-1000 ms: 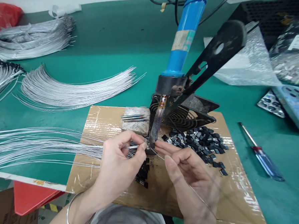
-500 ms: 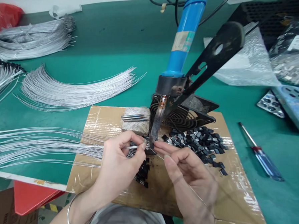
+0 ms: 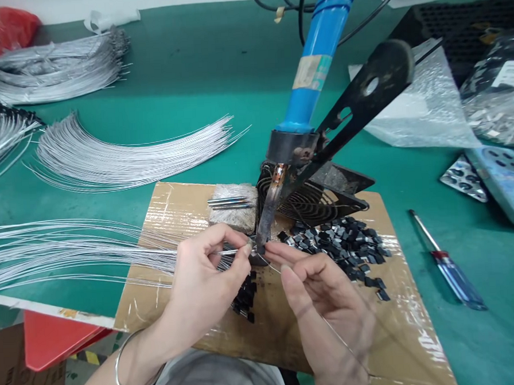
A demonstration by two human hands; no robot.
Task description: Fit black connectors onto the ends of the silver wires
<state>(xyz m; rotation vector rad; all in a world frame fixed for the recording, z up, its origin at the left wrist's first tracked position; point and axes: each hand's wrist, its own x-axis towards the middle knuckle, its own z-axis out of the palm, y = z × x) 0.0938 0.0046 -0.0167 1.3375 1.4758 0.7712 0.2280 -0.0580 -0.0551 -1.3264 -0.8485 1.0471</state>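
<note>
A blue-handled soldering iron (image 3: 307, 95) is fixed on a black metal bracket, its darkened tip pointing down between my hands. My left hand (image 3: 211, 261) is closed, pinching a thin metal rod or wire end (image 3: 228, 252) just left of the tip. In my right hand (image 3: 325, 295) a thin strand of solder wire (image 3: 274, 266) is pinched between thumb and fingers; it runs up to the tip and trails down over the palm. Whatever lies right at the tip is too small and covered to make out. Grey-white wires (image 3: 92, 253) fan out leftward behind my left hand.
Small black connectors (image 3: 346, 248) are heaped on the cardboard (image 3: 390, 346), with more under my left hand. A pale block (image 3: 233, 200) with metal rods and a black fan (image 3: 313, 198) stand behind. Wire bundles (image 3: 130, 156) lie left; a screwdriver (image 3: 453, 268) and phone (image 3: 503, 174) right.
Hardly anything differs. Both hands hold the same place at the iron's tip; the whole view has shifted very slightly.
</note>
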